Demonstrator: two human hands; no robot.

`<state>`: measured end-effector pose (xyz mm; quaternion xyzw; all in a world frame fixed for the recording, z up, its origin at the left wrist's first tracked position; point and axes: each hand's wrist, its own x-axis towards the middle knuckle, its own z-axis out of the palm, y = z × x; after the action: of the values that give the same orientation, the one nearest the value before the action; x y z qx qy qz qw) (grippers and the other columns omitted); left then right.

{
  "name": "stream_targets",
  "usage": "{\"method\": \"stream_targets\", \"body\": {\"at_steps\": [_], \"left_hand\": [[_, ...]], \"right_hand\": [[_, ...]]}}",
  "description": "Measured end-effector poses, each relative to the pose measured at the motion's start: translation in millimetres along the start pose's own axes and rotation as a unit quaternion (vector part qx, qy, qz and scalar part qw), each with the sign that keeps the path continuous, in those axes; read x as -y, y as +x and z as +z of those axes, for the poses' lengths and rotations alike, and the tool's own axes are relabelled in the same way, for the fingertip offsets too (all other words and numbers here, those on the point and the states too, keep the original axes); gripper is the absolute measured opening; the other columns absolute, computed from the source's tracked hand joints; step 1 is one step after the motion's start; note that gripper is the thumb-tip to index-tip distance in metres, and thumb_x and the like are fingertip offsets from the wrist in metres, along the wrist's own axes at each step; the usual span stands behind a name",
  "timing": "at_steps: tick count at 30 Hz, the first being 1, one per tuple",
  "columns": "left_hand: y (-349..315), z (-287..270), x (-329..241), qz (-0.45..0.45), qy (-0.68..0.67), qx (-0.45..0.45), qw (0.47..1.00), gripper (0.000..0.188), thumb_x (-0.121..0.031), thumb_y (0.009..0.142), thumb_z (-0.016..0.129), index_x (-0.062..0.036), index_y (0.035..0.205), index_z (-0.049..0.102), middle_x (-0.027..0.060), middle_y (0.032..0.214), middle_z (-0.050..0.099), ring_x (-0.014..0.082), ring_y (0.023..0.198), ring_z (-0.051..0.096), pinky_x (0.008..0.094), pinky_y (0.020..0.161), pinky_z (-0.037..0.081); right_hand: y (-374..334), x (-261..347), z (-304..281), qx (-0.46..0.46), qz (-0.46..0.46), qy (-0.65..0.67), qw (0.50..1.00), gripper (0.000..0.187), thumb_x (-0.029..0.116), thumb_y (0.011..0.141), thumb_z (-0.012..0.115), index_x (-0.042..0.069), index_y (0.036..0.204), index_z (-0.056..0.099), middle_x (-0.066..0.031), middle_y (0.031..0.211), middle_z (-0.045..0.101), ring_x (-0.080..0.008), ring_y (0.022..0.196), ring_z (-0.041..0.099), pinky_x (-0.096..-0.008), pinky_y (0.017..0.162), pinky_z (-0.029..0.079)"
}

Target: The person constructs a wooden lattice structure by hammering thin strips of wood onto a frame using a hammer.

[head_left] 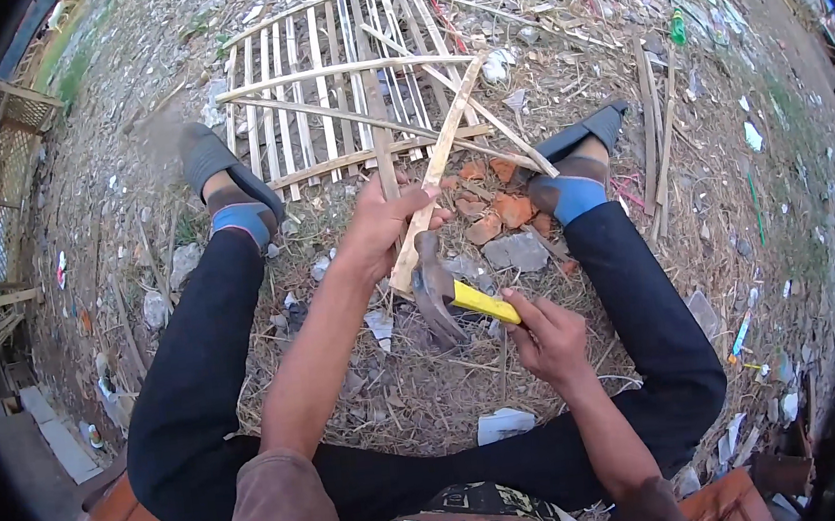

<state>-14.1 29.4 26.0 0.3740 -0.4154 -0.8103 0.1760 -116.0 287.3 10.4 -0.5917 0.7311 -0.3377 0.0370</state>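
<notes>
My left hand (374, 224) is closed around wooden slats in front of me. One is a pale wooden slat (449, 137), slanting from near the hammer up to the right. A darker, weathered slat (378, 114) also runs into this grip and reaches away over the slatted frame. In my right hand (551, 338) is a claw hammer (482, 302), gripped by its yellow handle. The metal head lies against or just over the pale slat's near end; I cannot tell whether they touch. Beyond my hands, a wooden slatted frame (324, 99) lies on the ground, with loose slats across it.
My legs spread to both sides, with sandalled feet flanking the frame. Broken red brick pieces (513, 209) and a grey stone (515, 252) lie between them. More slats (661, 127) rest at the right, near a green bottle (677, 26). Debris covers the ground.
</notes>
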Motion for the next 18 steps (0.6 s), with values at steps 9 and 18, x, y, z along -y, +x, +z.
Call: {"method": "stream_targets", "body": {"at_steps": [9,18], "left_hand": [[-2.6,-1.1,-18.3,0.055,0.023,-0.008,0.998,0.045,-0.003,0.088,0.068,-0.0034,0.116,0.033,0.0281,0.117,0.062,0.0282,0.078,0.071,0.0306,0.063,0.062],[-7.7,-11.4,-39.4,0.186,0.102,-0.050,0.976,0.047,0.003,0.090,0.063,-0.0045,0.121,0.029,0.0278,0.116,0.057,0.0260,0.077,0.071,0.0313,0.064,0.061]], "right_hand": [[-20.9,2.6,-1.6,-0.057,0.166,0.132,0.976,0.039,0.004,0.084,0.071,0.003,0.122,0.065,-0.0131,0.085,0.068,-0.0207,0.063,0.064,-0.0322,0.055,0.049],[-18.4,6.0,7.5,-0.047,0.277,0.118,0.952,0.035,0.008,0.088,0.068,0.001,0.122,0.064,-0.0183,0.091,0.070,-0.0275,0.072,0.068,-0.0358,0.065,0.053]]}}
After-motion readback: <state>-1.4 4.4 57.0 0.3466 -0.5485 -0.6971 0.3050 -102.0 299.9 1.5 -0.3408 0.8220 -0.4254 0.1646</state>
